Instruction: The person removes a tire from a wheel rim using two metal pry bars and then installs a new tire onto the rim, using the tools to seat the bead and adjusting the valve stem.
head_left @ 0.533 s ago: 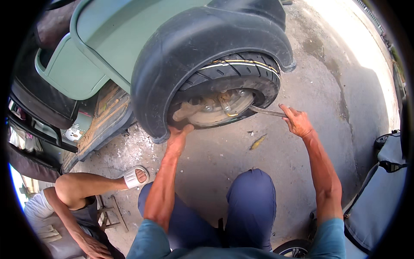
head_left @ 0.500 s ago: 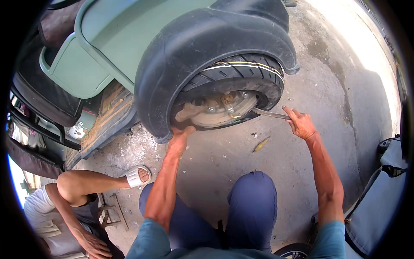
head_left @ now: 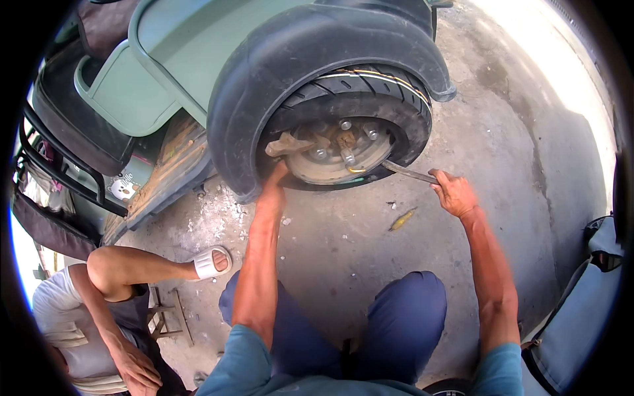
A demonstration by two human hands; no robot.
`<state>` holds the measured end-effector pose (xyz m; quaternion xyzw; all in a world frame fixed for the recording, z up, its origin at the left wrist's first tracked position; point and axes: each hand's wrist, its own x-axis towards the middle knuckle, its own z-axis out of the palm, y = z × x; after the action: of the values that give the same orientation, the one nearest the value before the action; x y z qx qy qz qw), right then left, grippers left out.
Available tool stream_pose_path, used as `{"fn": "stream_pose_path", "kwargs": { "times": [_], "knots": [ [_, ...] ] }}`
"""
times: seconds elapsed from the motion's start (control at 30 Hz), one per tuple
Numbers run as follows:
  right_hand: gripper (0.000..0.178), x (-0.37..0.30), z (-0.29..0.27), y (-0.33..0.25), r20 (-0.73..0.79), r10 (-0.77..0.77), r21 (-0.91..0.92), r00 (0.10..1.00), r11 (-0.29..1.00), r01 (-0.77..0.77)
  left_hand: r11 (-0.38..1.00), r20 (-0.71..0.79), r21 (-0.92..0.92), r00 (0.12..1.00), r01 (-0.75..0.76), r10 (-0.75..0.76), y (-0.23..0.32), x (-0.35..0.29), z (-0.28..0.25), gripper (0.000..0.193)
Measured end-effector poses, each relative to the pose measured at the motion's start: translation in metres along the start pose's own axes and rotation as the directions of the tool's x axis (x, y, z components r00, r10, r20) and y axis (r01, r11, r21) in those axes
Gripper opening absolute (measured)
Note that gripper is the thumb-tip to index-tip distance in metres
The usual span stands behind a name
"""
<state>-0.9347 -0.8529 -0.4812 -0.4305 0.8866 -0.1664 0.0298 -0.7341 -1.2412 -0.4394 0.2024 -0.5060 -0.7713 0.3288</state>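
A black tyre (head_left: 409, 125) sits on a dusty pale wheel rim (head_left: 330, 173) under a dark plastic mudguard (head_left: 241, 99). My right hand (head_left: 456, 193) is closed round a flat metal tyre lever (head_left: 411, 173), whose far end is tucked between tyre and rim at the lower right. My left hand (head_left: 272, 181) is against the tyre's lower left side, thumb up; its other fingers are hidden in shadow. Just above it is a brown, muddy-looking piece (head_left: 285, 145) that I cannot identify. Several bolts surround the hub (head_left: 346, 140).
The green vehicle body (head_left: 198, 39) and its dirty footboard (head_left: 165, 165) extend to the left. Another person's sandalled foot (head_left: 212, 262) rests near my left forearm, beside a small wooden stool (head_left: 173, 317). A yellowish leaf (head_left: 401, 219) lies on the concrete. A grey-covered object (head_left: 581, 310) stands at right.
My left hand has moved up along the tyre's side. The lever stays between tyre and rim in my right hand. The whole view has shifted slightly.
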Motion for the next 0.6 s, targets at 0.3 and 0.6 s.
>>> {"fn": "stream_pose_path", "kwargs": {
  "times": [0.3, 0.6],
  "knots": [
    [0.026, -0.008, 0.002, 0.005, -0.118, -0.036, 0.019, 0.992, 0.999, 0.039, 0.956, 0.027, 0.259, 0.990, -0.139, 0.137, -0.006, -0.038, 0.024, 0.071],
    [0.019, 0.006, -0.034, 0.016, -0.053, -0.099, -0.114, 0.994, 0.989, 0.093, 0.929, 0.013, -0.121, 0.936, 0.351, -0.352, -0.069, -0.059, 0.062, 0.069]
  ]
}}
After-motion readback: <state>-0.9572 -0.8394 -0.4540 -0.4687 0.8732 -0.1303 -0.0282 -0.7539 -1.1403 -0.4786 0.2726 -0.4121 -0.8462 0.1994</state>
